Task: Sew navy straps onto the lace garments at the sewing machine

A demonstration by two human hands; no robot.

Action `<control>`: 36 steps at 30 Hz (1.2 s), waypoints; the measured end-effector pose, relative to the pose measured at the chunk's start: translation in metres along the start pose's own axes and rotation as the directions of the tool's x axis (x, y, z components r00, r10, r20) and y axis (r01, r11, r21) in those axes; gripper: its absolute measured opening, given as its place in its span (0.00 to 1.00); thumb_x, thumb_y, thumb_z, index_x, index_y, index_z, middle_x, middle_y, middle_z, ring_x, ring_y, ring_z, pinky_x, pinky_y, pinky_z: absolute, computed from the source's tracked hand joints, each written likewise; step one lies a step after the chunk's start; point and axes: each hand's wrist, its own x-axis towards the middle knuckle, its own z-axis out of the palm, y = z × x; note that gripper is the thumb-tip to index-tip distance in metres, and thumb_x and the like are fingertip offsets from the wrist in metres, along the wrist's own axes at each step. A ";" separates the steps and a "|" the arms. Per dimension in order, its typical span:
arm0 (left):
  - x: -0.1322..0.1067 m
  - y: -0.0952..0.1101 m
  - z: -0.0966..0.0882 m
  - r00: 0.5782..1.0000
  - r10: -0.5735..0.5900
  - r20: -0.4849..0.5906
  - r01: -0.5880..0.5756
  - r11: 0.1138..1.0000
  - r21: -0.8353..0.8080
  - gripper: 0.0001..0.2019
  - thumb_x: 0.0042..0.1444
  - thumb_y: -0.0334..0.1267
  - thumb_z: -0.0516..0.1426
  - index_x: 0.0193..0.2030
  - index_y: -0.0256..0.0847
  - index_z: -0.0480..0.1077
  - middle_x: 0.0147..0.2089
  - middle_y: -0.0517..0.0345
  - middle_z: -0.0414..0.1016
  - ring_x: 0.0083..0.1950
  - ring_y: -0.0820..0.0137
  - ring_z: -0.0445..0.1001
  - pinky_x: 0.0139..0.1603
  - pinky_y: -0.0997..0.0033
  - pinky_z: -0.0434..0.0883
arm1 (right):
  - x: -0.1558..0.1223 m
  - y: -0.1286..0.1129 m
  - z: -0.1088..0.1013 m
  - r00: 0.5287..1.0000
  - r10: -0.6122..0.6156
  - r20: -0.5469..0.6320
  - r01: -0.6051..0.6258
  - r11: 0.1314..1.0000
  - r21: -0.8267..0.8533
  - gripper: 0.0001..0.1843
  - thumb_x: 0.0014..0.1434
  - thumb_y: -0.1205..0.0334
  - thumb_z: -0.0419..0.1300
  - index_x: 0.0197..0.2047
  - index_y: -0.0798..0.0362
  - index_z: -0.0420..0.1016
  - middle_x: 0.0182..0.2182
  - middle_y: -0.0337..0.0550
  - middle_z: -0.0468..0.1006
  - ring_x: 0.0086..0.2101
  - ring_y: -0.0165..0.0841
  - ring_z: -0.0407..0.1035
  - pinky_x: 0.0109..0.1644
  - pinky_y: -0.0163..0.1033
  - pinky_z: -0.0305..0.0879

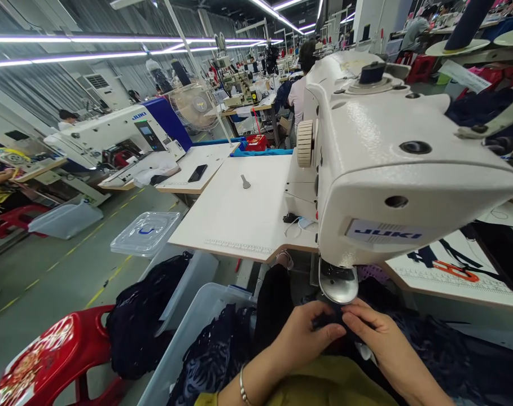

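On my feed, both hands sit at the bottom centre of the frame, just under the near end of the white sewing machine (391,163). The left hand (301,335), a bangle on its wrist, and the right hand (378,335) are each closed in a pinch on a small fold of dark fabric (451,349), with their fingertips almost meeting. The rest of the cloth spills over the lap. It runs to the lower right below the tabletop (239,208) and to the lower left toward a clear plastic bin (192,332) that holds more of the same lacy material. I judge it light, limp and slightly snaggy because of the openwork. It will drape and bunch rather than hold a shape, so I would grip it at an edge or seam with fingertips set close together and keep it taut between them. The bulk has no clear long axis. The pinched strip looks to run left to right across the frame, between the two hands. Orange-handled scissors (455,270) lie on the tabletop at the right.
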 end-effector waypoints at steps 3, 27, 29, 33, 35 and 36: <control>0.003 0.001 0.005 0.997 -0.012 -0.082 0.008 0.999 -0.040 0.10 0.58 0.42 0.61 0.37 0.36 0.71 0.36 0.56 0.76 0.38 0.70 0.74 0.40 0.76 0.69 | -0.001 0.004 0.005 1.000 0.019 -0.018 -0.017 0.998 0.061 0.14 0.57 0.48 0.64 0.40 0.48 0.84 0.42 0.45 0.78 0.47 0.41 0.70 0.52 0.40 0.68; -0.002 0.027 0.010 0.906 0.419 0.064 -0.386 0.754 0.532 0.13 0.66 0.37 0.52 0.29 0.39 0.70 0.25 0.62 0.67 0.26 0.75 0.67 0.26 0.77 0.61 | -0.022 0.017 0.001 0.994 0.072 -0.084 -0.030 0.909 0.416 0.28 0.53 0.56 0.70 0.57 0.31 0.71 0.39 0.34 0.76 0.39 0.29 0.70 0.47 0.33 0.68; -0.003 0.026 0.011 0.910 0.408 0.079 -0.383 0.750 0.540 0.13 0.66 0.37 0.52 0.30 0.40 0.69 0.25 0.63 0.67 0.26 0.74 0.67 0.26 0.76 0.61 | -0.024 0.015 -0.002 0.995 0.035 -0.090 0.002 0.922 0.386 0.28 0.55 0.56 0.68 0.58 0.30 0.68 0.34 0.32 0.75 0.33 0.28 0.69 0.41 0.32 0.69; -0.003 0.029 0.011 0.893 0.445 0.066 -0.390 0.692 0.608 0.13 0.68 0.36 0.50 0.33 0.40 0.69 0.28 0.61 0.68 0.27 0.73 0.67 0.26 0.74 0.62 | -0.026 0.007 -0.004 0.984 -0.130 -0.122 0.144 0.983 0.116 0.03 0.55 0.58 0.67 0.34 0.45 0.78 0.33 0.39 0.75 0.35 0.32 0.71 0.38 0.32 0.70; -0.003 0.031 0.011 0.879 0.473 0.062 -0.401 0.662 0.633 0.11 0.69 0.36 0.48 0.38 0.39 0.70 0.29 0.61 0.69 0.27 0.72 0.68 0.27 0.73 0.63 | -0.026 0.003 -0.003 0.947 -0.262 -0.183 0.269 0.963 0.014 0.05 0.55 0.60 0.67 0.29 0.48 0.76 0.33 0.41 0.76 0.34 0.33 0.72 0.37 0.32 0.72; -0.004 0.032 0.010 0.872 0.486 0.058 -0.404 0.649 0.645 0.11 0.69 0.36 0.48 0.41 0.39 0.70 0.30 0.60 0.69 0.28 0.72 0.68 0.28 0.73 0.64 | -0.025 0.002 -0.002 0.922 -0.324 -0.214 0.329 0.944 -0.011 0.05 0.55 0.62 0.67 0.29 0.48 0.76 0.33 0.41 0.77 0.34 0.33 0.73 0.37 0.32 0.72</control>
